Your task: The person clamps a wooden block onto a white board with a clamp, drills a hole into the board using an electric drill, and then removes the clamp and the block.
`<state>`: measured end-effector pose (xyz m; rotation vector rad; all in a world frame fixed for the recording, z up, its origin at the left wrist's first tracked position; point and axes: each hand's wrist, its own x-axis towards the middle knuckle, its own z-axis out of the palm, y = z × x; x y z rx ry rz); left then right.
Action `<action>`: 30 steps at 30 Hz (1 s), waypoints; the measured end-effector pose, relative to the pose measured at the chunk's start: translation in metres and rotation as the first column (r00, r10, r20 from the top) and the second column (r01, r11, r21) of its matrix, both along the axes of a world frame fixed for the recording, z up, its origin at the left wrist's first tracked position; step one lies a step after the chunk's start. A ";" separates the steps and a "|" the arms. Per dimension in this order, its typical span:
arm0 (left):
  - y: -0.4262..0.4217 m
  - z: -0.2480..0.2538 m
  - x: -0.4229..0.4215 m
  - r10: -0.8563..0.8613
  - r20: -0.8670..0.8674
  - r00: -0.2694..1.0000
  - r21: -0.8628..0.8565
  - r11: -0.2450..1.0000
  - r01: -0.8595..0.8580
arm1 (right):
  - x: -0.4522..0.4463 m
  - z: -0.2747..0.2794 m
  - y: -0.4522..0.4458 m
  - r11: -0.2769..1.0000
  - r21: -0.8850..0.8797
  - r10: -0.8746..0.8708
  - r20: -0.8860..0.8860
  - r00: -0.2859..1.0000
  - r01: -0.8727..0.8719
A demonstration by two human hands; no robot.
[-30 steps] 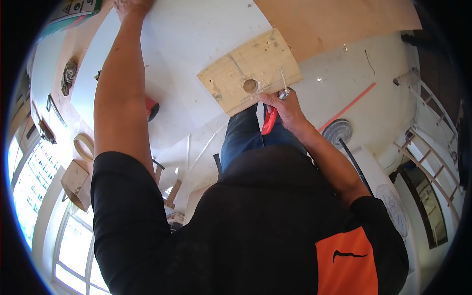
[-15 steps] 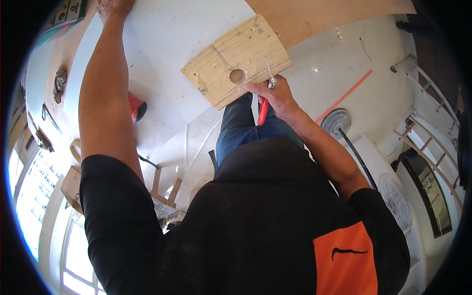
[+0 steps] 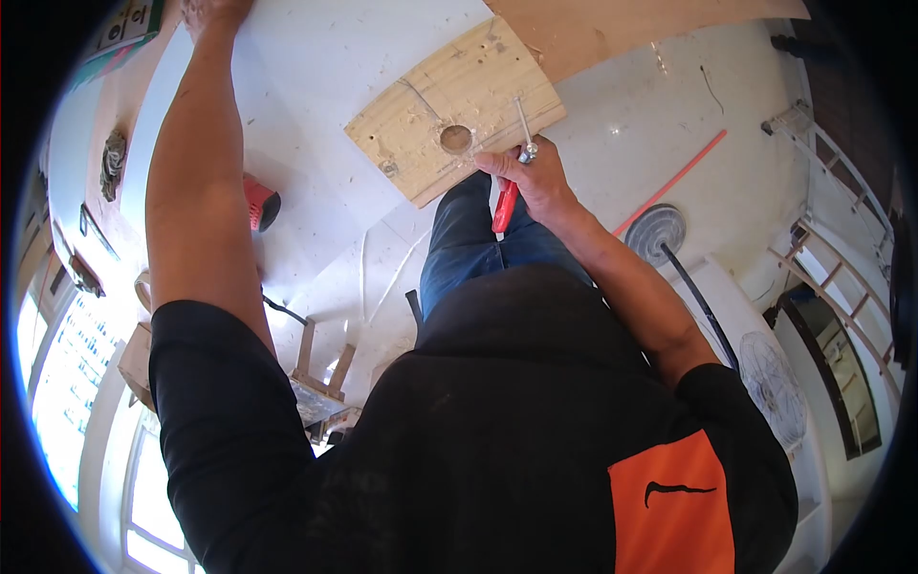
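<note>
At the top left edge of the head view, my left hand [image 3: 215, 11] reaches far forward over the white surface. The frame cuts off its fingers, so what it touches is hidden. My right hand [image 3: 537, 177] is closed around a red-handled tool [image 3: 505, 209] with a metal collar and a thin metal shaft. The shaft points up across the near right edge of a wooden board [image 3: 421, 143]. My thumb lies by that edge, close to a round hole [image 3: 456, 140] in the board. Pale shavings are scattered around the hole.
A white sheet [image 3: 306, 57] lies under the board's left part, with brown sheet material [image 3: 631, 33] beyond. A red and black object [image 3: 261, 203] sits near my left forearm. Right of me are a red strip [image 3: 674, 182], a round stand base [image 3: 656, 230] and a ladder [image 3: 841, 273].
The board sits slightly further up and left in view. My right hand and the red-handled tool have shifted a little the same way. My left arm has moved slightly left.
</note>
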<state>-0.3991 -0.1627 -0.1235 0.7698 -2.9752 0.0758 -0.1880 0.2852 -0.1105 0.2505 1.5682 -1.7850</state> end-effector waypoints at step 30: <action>0.104 0.052 0.148 -0.088 0.153 0.984 0.167 0.984 0.062 | 0.009 -0.009 -0.003 0.971 -0.166 -0.162 0.084 0.983 0.174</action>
